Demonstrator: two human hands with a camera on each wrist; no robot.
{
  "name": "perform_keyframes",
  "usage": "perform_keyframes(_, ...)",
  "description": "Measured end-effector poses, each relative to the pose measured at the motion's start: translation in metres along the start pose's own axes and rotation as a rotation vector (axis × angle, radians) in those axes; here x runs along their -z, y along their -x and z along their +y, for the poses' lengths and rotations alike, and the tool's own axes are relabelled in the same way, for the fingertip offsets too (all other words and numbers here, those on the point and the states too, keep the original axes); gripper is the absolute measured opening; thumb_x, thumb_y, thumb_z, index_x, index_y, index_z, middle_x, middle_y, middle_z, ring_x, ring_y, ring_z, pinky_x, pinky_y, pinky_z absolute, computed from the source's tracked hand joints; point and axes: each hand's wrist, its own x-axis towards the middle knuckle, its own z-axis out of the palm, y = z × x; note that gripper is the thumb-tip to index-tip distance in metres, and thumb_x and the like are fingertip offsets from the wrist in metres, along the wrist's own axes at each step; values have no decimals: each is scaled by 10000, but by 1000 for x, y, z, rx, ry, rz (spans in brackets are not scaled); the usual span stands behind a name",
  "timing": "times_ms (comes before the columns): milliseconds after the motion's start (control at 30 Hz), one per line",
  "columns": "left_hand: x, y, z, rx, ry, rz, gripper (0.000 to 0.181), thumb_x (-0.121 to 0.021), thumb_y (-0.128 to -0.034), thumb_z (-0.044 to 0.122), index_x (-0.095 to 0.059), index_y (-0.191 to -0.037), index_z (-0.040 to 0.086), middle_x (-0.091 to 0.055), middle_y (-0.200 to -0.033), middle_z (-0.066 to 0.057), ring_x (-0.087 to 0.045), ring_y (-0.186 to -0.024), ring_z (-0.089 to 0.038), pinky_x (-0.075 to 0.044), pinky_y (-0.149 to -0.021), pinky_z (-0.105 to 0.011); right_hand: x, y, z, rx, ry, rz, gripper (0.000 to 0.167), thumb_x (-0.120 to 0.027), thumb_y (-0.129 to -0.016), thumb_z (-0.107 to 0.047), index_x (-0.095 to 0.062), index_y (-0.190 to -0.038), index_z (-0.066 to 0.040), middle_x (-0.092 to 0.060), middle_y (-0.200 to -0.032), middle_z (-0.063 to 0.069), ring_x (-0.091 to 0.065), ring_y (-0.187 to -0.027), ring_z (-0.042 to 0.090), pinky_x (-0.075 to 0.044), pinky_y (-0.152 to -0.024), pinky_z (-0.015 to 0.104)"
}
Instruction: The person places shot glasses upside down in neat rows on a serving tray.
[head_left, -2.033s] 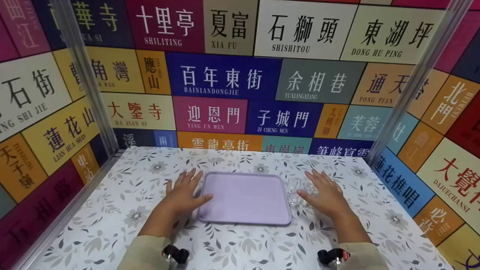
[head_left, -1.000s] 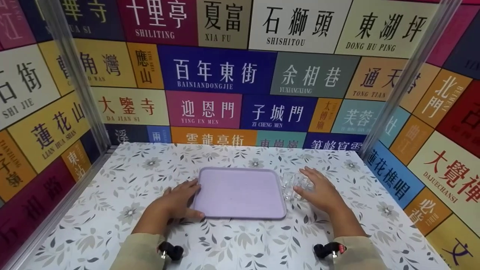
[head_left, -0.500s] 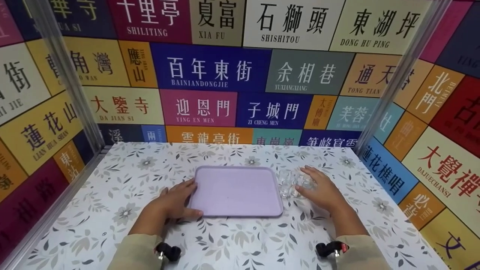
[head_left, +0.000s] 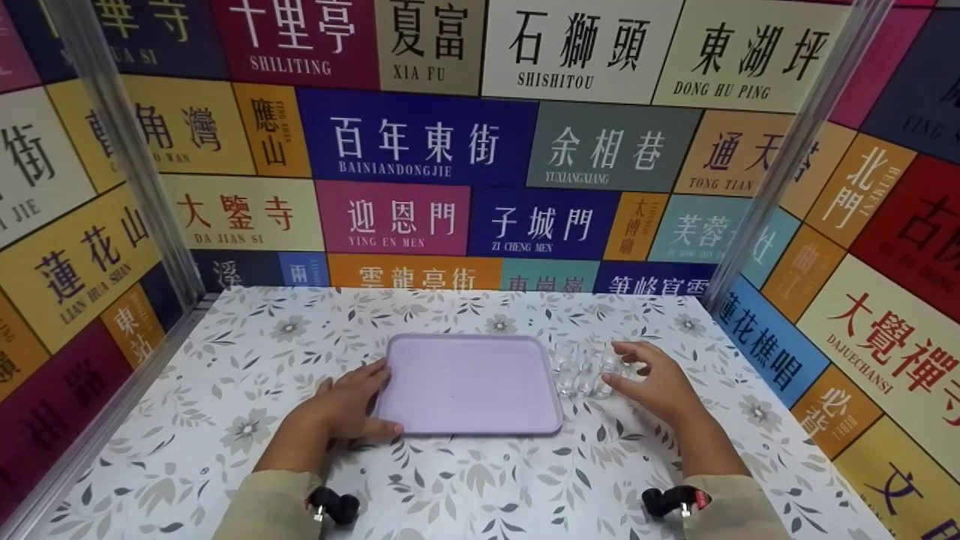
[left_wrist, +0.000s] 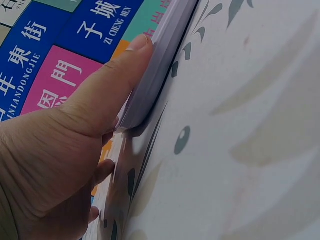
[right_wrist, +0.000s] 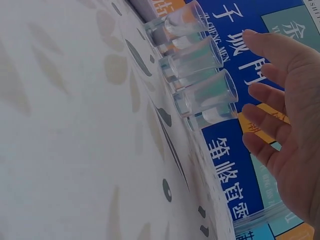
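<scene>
A flat lilac tray lies on the table. My left hand rests at its left edge, the fingers along the side and the thumb by the near corner. In the left wrist view the straight thumb lies against the tray's rim. Several small clear glasses stand upright in a cluster just right of the tray. Beside them hovers my right hand, thumb and forefinger bent and apart. The right wrist view shows a gap between its fingers and the nearest glass; nothing is held.
A white tabletop cover with a leaf and flower print lies under everything. Colourful sign-printed panels wall the table at the back and both sides. Clear upright posts stand at the back corners.
My left hand has come down from beside the tray onto its left edge. The right hand's thumb and forefinger have bent, and it has shifted slightly rightward relative to the glasses. The view has shifted.
</scene>
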Motion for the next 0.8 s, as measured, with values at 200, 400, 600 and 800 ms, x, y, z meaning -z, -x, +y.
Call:
perform_keyframes(200,0,-1,1,-1,2,-2,1212,-806,-778,769,-251,-1723,250,-113,-1831,60,-116,-1693,-381,23,-1308,-767,-1,2,6,-47,-25,-17,705,-800,-926,-567,-606,-1521,-242,-686,-1444,58,-645,-1322,296,-540,-1082,518)
perform_keyframes(400,-1,0,-2,2,3,-1,1214,-802,-773,778,-245,-1723,267,-112,-1831,64,-113,-1694,-378,29,-1312,-760,-2,3,16,-99,-39,-47,741,-808,-914,-576,-606,-1527,-214,-689,-1447,63,-647,-1309,306,-552,-1039,482)
perform_keyframes(600,-1,2,-1,10,9,-4,1222,-803,-765,784,-245,-1723,271,-108,-1831,63,-105,-1696,-373,41,-1311,-758,-5,2,26,-149,-76,-89,779,-808,-910,-583,-585,-1549,-197,-669,-1477,98,-613,-1366,333,-529,-1113,549)
perform_keyframes(800,0,2,1,1,1,4,1226,-805,-766,777,-243,-1723,257,-103,-1831,57,-111,-1693,-384,38,-1303,-768,-13,-1,33,-169,-63,-155,656,-804,-951,-469,-630,-1501,-157,-723,-1377,114,-640,-1361,362,-496,-1183,575)
